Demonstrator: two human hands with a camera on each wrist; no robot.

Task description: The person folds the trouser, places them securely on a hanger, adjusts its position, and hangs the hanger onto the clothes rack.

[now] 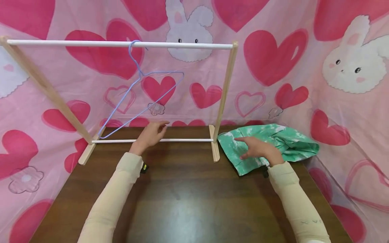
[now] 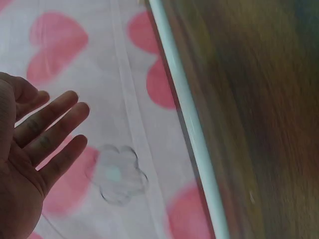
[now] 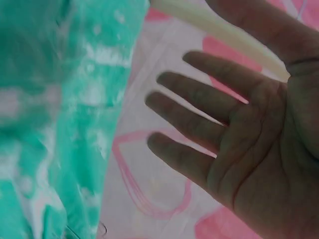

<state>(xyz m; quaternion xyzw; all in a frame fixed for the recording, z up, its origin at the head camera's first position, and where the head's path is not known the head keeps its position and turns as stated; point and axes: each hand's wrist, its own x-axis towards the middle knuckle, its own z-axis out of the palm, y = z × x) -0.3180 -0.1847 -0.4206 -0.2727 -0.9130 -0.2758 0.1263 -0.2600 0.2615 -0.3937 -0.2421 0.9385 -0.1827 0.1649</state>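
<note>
My left hand [image 1: 152,135] is held over the white lower bar [image 1: 188,140] of a small clothes rack, its fingers loosely bent and nothing in its grasp. In the left wrist view its fingers are spread, apart from the bar [image 2: 188,112]. A blue hanger [image 1: 164,72] hangs from the white top rail [image 1: 100,43], with nothing on it. My right hand [image 1: 256,148] hovers over a crumpled green-and-white tie-dyed garment [image 1: 231,152], fingers extended. In the right wrist view the palm shows bare, with the garment [image 3: 60,119] off to the left of the fingertips.
The rack's wooden right post [image 1: 225,87] stands on a foot [image 1: 215,152] right beside the garment. Its left post [image 1: 48,87] leans across the view. All of it is on a dark brown table [image 1: 182,195], enclosed by pink heart-and-rabbit curtains [image 1: 282,101].
</note>
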